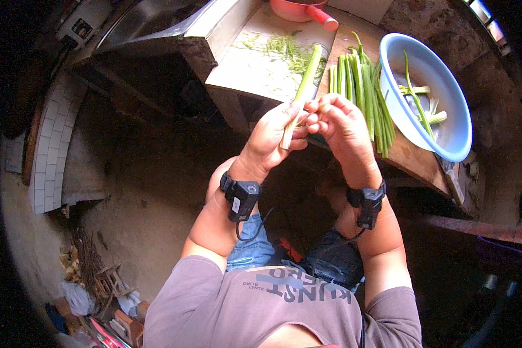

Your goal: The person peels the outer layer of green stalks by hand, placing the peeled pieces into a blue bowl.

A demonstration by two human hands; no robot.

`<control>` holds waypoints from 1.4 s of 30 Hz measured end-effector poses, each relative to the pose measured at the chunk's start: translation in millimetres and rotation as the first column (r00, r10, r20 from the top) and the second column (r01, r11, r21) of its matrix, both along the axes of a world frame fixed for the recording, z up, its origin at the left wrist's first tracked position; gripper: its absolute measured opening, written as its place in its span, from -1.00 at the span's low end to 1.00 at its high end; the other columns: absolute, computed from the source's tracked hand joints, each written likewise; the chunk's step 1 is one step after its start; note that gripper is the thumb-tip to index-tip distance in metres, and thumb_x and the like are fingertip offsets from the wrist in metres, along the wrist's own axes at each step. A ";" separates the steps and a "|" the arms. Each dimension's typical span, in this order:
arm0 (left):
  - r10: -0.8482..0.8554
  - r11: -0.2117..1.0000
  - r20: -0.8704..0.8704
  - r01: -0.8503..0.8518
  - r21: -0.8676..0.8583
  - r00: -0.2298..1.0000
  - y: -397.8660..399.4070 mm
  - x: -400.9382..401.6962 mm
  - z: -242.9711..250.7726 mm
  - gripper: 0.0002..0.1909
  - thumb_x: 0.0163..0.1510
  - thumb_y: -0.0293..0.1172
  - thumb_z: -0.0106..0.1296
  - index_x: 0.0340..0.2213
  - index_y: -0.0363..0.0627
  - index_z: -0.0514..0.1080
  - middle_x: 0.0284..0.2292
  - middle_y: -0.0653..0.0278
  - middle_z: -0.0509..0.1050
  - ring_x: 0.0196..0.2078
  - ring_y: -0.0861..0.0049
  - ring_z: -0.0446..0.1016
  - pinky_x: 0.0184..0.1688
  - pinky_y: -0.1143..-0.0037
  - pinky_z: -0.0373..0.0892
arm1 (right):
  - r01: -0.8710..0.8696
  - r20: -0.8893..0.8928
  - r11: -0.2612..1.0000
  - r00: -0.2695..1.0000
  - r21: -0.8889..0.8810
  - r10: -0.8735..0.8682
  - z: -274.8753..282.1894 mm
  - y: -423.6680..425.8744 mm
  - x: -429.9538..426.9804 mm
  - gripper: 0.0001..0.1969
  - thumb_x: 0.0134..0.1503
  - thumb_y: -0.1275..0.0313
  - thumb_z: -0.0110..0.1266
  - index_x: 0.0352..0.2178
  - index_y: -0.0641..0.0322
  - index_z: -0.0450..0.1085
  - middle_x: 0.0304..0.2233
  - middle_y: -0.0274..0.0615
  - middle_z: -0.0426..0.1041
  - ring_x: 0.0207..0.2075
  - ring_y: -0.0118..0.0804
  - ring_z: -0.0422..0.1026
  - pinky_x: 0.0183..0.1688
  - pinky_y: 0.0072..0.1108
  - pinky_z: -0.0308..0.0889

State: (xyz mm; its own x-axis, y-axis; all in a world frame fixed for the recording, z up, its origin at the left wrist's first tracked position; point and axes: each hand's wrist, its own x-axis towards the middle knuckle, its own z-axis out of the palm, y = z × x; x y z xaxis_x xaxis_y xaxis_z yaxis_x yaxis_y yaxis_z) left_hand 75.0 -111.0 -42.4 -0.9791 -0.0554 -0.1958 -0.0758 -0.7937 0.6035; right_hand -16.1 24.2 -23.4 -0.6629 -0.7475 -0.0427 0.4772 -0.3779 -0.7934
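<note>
My left hand (272, 137) is shut around a green celery-like stalk (308, 78), held tilted with its pale end towards me. My right hand (341, 126) is close against the left, its thumb and fingertips pinched together beside the stalk. Whether a thin strip lies between those fingertips is too small to tell. Beyond the right hand, a row of cut green stalks (365, 93) lies side by side on a wooden board (422, 172). Thin green peelings (287, 50) are scattered over the white countertop (239, 69) behind the held stalk.
A light blue plastic basin (454, 130) stands tilted at the right, with several stalk pieces (435, 117) inside. At the back is a red pan (291, 11), its handle (324, 19) pointing towards me. A small wooden stool (111, 280) and plastic bags (78, 298) are at lower left.
</note>
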 end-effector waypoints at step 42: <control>0.108 0.950 -0.022 -0.110 -0.292 0.994 -2.7 2.2 1.1 -0.64 0.20 -0.33 -0.14 -0.01 -0.21 0.21 -0.44 0.43 0.27 -0.57 0.77 0.20 -0.60 0.74 0.16 | 0.627 -0.951 0.778 0.266 0.048 -0.156 30.1 -20.3 -45.1 -0.77 0.01 0.54 0.09 -0.23 0.23 0.38 -0.27 -0.09 0.42 -0.30 -0.19 0.47 -0.25 -0.44 0.39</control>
State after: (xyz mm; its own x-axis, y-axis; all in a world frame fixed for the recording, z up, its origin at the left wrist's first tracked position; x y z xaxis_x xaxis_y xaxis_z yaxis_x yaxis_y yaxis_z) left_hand 77.2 -113.7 -41.3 -0.9649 -0.2157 -0.1497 0.0051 -0.5857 0.8105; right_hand -61.2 4.0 6.7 -0.6762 -0.4522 0.5816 -0.6909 0.1150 -0.7138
